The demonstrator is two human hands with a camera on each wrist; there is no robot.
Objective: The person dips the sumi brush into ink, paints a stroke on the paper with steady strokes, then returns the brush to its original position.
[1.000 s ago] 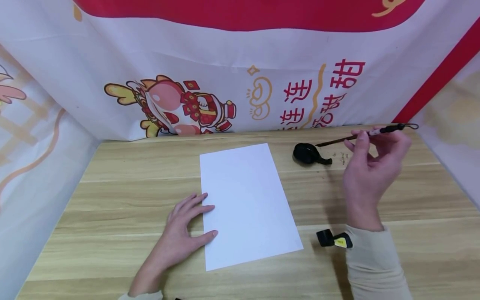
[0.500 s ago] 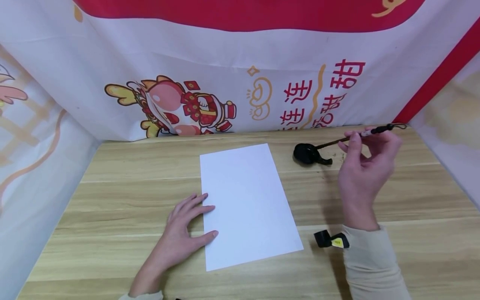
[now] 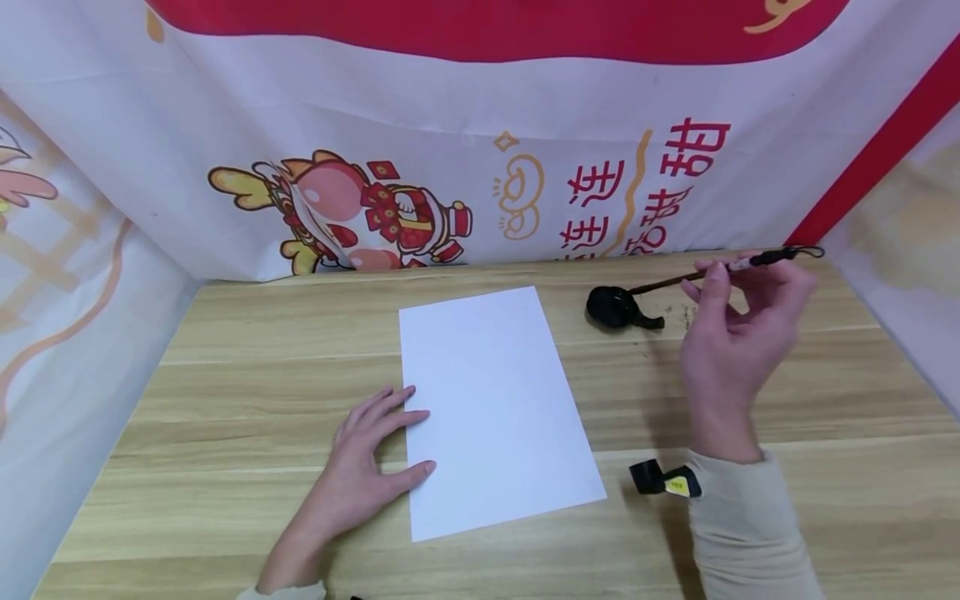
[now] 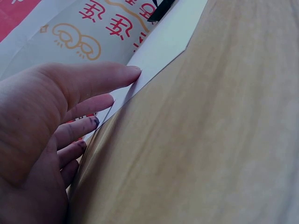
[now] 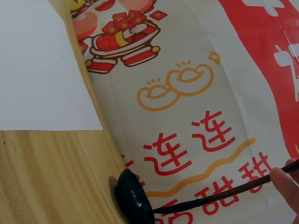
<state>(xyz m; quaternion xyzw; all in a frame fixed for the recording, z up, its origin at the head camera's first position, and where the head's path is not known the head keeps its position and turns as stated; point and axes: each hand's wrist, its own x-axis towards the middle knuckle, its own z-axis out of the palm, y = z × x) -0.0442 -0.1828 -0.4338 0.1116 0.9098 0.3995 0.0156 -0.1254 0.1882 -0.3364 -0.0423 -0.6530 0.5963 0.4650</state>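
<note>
My right hand (image 3: 742, 342) pinches a calligraphy brush (image 3: 678, 279) with a hanging loop at its end. The brush slants down to the left, its tip at the rim of a small black ink dish (image 3: 611, 307) with a short curved handle. Seen from the right wrist, the dark bristles (image 5: 180, 206) meet the edge of the dish (image 5: 133, 198); whether they dip inside cannot be told. Spread fingers of my left hand (image 3: 367, 467) rest on the left edge of a blank white sheet of paper (image 3: 495, 408). Dark smudges mark some fingertips (image 4: 93, 122) in the left wrist view.
The wooden table (image 3: 225, 417) ends at a printed cloth backdrop (image 3: 435, 100) just behind the dish. Small dark marks (image 3: 686, 317) lie on the wood right of the dish. A black device with a yellow label (image 3: 675, 483) sits at the right sleeve.
My right hand moved left with the brush, bringing its tip to the dish, then drew slightly back to the right. The left hand and the paper have stayed put.
</note>
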